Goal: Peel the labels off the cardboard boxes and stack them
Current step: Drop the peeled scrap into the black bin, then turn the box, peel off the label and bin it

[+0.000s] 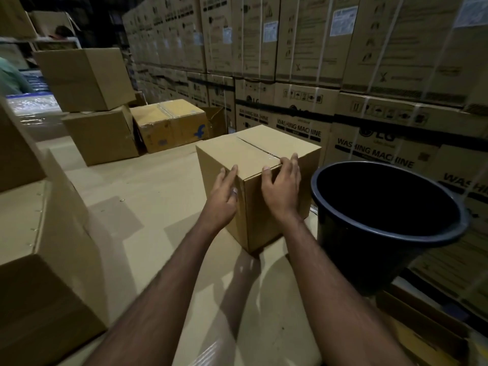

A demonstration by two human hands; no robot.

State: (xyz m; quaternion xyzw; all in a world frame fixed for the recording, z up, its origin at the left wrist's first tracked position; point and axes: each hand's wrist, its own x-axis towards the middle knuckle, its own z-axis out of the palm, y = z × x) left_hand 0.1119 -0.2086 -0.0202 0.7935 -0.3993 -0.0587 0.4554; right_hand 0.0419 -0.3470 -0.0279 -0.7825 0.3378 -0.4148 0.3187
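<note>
A plain brown cardboard box [245, 157] stands upright in the middle of a cardboard-covered surface, its top flaps taped along the centre seam. My left hand [224, 194] lies flat against its left face near the top corner, fingers straight. My right hand [282, 188] rests on the right face, its fingertips hooked over the top edge by the tape. No label shows on the faces turned to me. Behind, at the left, two plain boxes [89, 77] sit stacked one on the other.
A dark blue bucket [388, 228] stands right beside the box. A taped box with a blue logo [171, 125] lies behind. Walls of washing machine cartons [369, 128] close off the back and right. Large cardboard boxes [39, 260] rise at my left. A person's sleeve [10, 77] shows far left.
</note>
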